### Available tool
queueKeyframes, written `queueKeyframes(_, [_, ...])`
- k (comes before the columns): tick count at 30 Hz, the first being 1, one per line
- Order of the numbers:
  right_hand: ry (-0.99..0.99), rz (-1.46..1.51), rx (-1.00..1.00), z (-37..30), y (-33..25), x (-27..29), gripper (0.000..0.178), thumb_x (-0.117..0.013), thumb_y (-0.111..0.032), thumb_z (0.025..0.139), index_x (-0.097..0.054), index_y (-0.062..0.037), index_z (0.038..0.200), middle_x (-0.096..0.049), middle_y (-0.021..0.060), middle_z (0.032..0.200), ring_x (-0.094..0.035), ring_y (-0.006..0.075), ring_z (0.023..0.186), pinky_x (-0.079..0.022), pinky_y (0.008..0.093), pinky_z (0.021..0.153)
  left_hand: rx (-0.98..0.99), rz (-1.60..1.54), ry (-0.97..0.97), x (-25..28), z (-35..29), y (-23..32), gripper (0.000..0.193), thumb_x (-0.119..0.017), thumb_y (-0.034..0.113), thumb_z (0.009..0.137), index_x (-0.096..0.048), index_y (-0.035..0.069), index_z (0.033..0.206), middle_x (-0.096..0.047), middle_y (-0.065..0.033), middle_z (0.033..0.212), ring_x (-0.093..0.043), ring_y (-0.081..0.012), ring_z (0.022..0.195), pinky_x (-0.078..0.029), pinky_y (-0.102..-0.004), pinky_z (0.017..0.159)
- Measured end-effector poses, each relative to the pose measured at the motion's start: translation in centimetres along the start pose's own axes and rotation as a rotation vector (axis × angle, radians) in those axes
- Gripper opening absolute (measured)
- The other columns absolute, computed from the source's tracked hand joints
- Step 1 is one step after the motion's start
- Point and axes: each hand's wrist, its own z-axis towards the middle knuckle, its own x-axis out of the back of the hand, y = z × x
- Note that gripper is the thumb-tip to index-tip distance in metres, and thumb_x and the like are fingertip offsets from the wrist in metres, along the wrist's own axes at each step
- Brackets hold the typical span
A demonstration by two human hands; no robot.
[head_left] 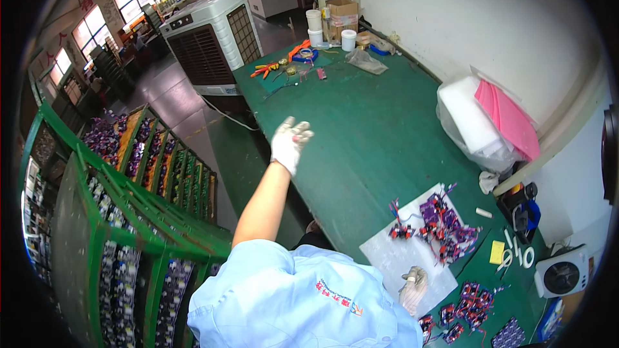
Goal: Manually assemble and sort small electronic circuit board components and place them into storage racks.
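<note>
My left hand (290,146), in a white glove, reaches out over the left edge of the green table (361,129). Its fingers are apart, and a small reddish spot shows at the palm. In a striped, greyish glove, my right hand (414,289) is low over a white sheet (393,261), its fingers curled in; whatever they may hold is hidden. Just beyond it on the sheet lies a pile of purple circuit boards (445,225) with red and black wired parts. More such boards (474,303) lie to the right of that hand.
Green racks (145,232) full of boards stand at the left, beyond them an air cooler (213,45). Pliers (264,69), tape, white tubs (348,40) and a carton (342,16) sit at the table's far end. Foam sheets (474,116) and a small fan (561,276) are at the right.
</note>
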Motion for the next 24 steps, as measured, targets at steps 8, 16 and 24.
queueKeyframes(8, [-0.036, -0.162, 0.045, 6.3, -2.4, -12.6, 0.026, -0.052, -0.022, 0.089, -0.054, 0.0035, 0.095, -0.059, 0.0085, 0.066, -0.054, 0.0114, 0.057, -0.040, 0.0264, 0.047, -0.823, 0.649, 0.202, -3.3, 4.4, 16.0, 0.030, -0.035, 0.020, 0.093, -0.059, 0.003, 0.085, -0.036, 0.0048, 0.047, -0.028, -0.0049, 0.036, -0.023, -0.0214, 0.034])
queueKeyframes(16, [-0.406, -0.493, 0.265, 13.3, -12.9, -28.6, 0.021, -0.054, -0.018, 0.086, -0.057, 0.0026, 0.088, -0.062, 0.0086, 0.064, -0.060, 0.0145, 0.059, -0.047, 0.0278, 0.056, -1.220, 0.823, 0.206, -3.3, 12.1, 29.0, 0.028, -0.041, 0.020, 0.091, -0.046, 0.005, 0.068, -0.043, -0.0001, 0.054, -0.039, -0.0054, 0.046, -0.036, -0.0212, 0.043])
queueKeyframes(24, [-0.508, -0.759, 0.068, 15.4, -21.2, -36.2, 0.038, -0.050, -0.037, 0.089, -0.058, -0.0068, 0.111, -0.062, 0.0210, 0.102, -0.059, 0.0355, 0.099, -0.046, 0.0393, 0.084, -1.855, 0.484, 0.127, -9.4, 14.9, 32.0, 0.058, -0.028, 0.049, 0.097, -0.030, 0.014, 0.050, -0.027, 0.0006, 0.044, -0.028, -0.0119, 0.040, -0.025, -0.0266, 0.039])
